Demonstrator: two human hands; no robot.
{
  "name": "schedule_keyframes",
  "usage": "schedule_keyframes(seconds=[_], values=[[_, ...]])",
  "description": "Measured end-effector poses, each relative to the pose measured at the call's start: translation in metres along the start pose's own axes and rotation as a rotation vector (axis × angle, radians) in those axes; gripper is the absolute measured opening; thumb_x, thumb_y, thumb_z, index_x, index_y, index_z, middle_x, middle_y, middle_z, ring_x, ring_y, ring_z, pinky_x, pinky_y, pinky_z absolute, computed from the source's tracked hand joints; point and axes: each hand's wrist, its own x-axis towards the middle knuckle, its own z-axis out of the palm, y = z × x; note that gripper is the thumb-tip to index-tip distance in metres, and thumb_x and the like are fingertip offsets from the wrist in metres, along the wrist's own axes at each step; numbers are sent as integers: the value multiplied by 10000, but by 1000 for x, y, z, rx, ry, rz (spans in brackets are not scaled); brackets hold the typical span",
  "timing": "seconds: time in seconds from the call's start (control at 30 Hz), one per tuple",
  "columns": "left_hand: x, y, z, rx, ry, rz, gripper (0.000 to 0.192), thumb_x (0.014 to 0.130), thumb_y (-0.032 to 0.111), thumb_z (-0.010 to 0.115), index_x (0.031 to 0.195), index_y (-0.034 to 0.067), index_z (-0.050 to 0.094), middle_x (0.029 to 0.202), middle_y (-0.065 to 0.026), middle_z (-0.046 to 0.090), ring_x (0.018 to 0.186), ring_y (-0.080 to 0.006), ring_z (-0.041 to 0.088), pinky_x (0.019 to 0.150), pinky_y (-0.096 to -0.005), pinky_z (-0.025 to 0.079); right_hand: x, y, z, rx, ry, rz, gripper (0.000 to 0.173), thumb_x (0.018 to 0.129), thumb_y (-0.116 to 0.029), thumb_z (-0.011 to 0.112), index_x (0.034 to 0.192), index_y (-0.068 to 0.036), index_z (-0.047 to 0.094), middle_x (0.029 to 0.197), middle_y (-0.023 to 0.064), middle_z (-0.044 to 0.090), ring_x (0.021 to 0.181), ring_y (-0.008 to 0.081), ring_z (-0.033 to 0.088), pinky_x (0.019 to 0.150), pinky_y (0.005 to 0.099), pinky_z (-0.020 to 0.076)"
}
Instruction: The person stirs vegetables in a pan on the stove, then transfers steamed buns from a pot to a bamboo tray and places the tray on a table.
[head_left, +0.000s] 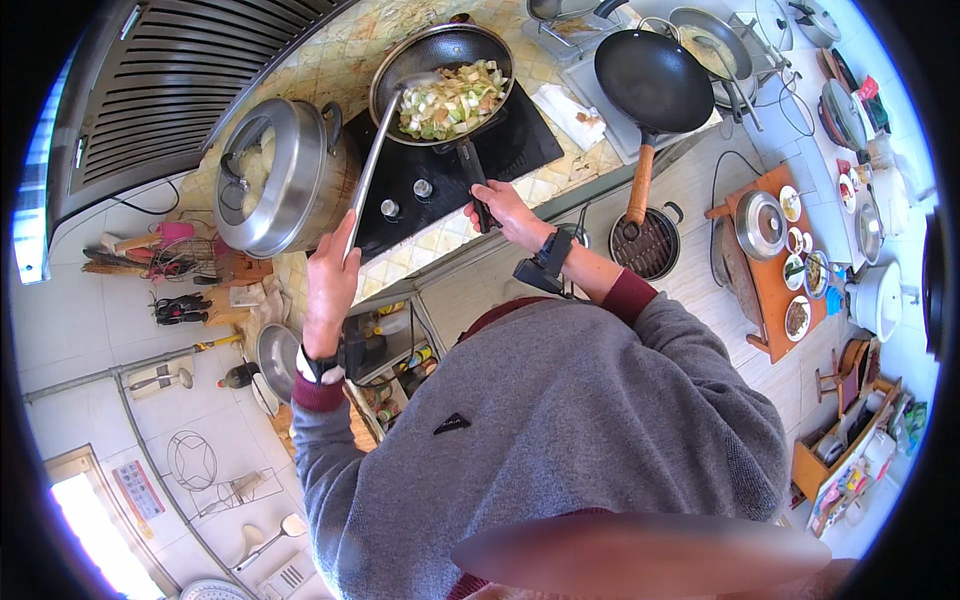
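My left hand grips the long metal handle of a cooking spatula or ladle, whose head rests among the food at the left inside a wok. Chopped pale-green and white vegetables with brownish bits fill the right part of that wok. Around its black handle is my right hand, thumb on top. The wok sits on a black glass cooktop with two silver knobs. Close to my left hand stands a large steel pot under a domed lid with a glass window.
A range hood overhangs the left side. Right of the cooktop lie a white cloth and an empty black wok, its wooden handle jutting past the counter edge. Dishes stand on a wooden table farther right.
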Motion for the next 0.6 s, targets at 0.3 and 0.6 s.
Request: schedule_keyframes(seconds=[0.3, 0.6], values=[[6, 12, 6, -82, -260, -85, 484, 763, 36, 557, 1244, 58, 518, 1042, -232, 605, 890, -369, 599, 762, -398, 483, -1, 0, 1, 21, -2, -2, 156, 928, -176, 471, 880, -28, 468, 700, 101, 600, 520, 149, 552, 461, 292, 474], [24, 11, 55, -183, -43, -103, 498, 758, 22, 567, 1249, 76, 510, 946, -252, 595, 853, -389, 597, 731, -430, 484, -2, -1, 1, 4, 1, 12, 153, 927, -180, 476, 890, -32, 464, 707, 96, 599, 526, 144, 551, 466, 288, 477]])
